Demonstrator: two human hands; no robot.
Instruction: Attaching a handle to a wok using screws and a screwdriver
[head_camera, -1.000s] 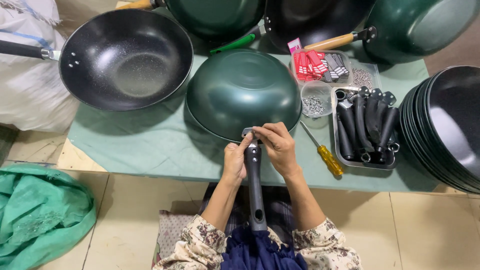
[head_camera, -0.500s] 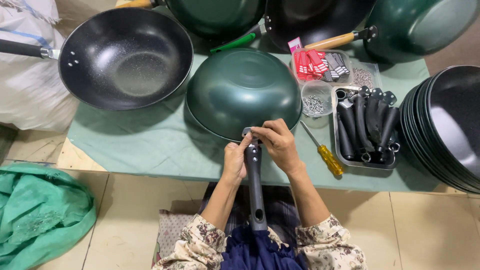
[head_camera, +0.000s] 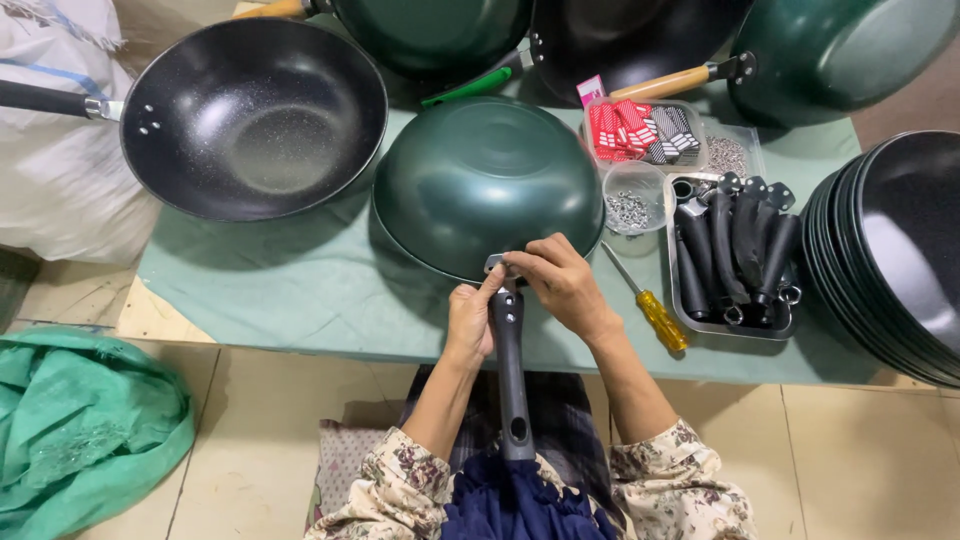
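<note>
Green wok (head_camera: 487, 180) ringed closely — screwdriver (head_camera: 648, 305), handle tray (head_camera: 735, 255), screw cup (head_camera: 630, 200).

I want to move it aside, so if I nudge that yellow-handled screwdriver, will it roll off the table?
Probably it rolls easily: the screwdriver looks round-handled and lies loose on the flat green table cover. It sits close to the near edge, so a sideways nudge may drop it. It looks stiff and light.

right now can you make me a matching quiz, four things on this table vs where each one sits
Things:
1. screwdriver
2. upturned green wok
3. tray of black handles
4. open black wok

Places:
A. far left, handle pointing left
B. middle, rim at both hands
C. between the right hand and the tray
D. beside the stacked black pans

Pairs: 1-C, 2-B, 3-D, 4-A
</note>
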